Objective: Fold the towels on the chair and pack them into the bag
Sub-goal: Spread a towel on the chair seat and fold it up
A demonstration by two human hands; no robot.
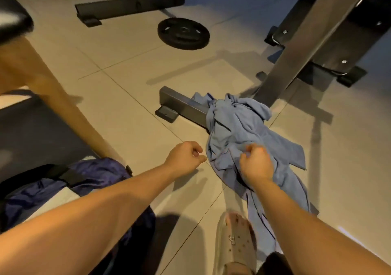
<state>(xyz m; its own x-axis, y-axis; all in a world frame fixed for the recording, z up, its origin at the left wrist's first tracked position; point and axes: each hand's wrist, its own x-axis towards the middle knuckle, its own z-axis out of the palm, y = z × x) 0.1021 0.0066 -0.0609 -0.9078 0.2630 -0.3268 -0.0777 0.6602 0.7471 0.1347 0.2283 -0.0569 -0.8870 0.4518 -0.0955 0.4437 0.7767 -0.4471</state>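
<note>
Two hands in shot, both out over the tiled floor point(127, 96). The right hand point(257, 163) is down on the blue towel point(232, 126), fingers curled into the cloth and bunching a fold near the heap's left edge. The left hand point(186, 154) hangs just beside it, off the cloth, fingers curled in and thumb poking forward, with nothing in its grasp.

The towel is not on any seat. It's one crumpled blue heap on the floor, and whether that's a single piece or more, I cannot tell. Its far end is draped over one grey metal foot bar point(182, 107), and its near end trails back to touch the one foot in view, in a beige clog point(234, 243).

Bottom left, one dark blue bag point(97, 171) sits on the floor beneath the left forearm. A black strap runs across it, and one pale folded piece point(53, 200) shows in its opening. Just behind it, one wooden leg point(53, 101) slants up to a black padded seat point(12, 18).

Further off, one black weight plate point(183, 33) lies flat, well apart from the towel. One slanted steel upright point(306, 48) rises just behind the heap, and one more dark frame point(127, 10) stands at the top of the picture.
</note>
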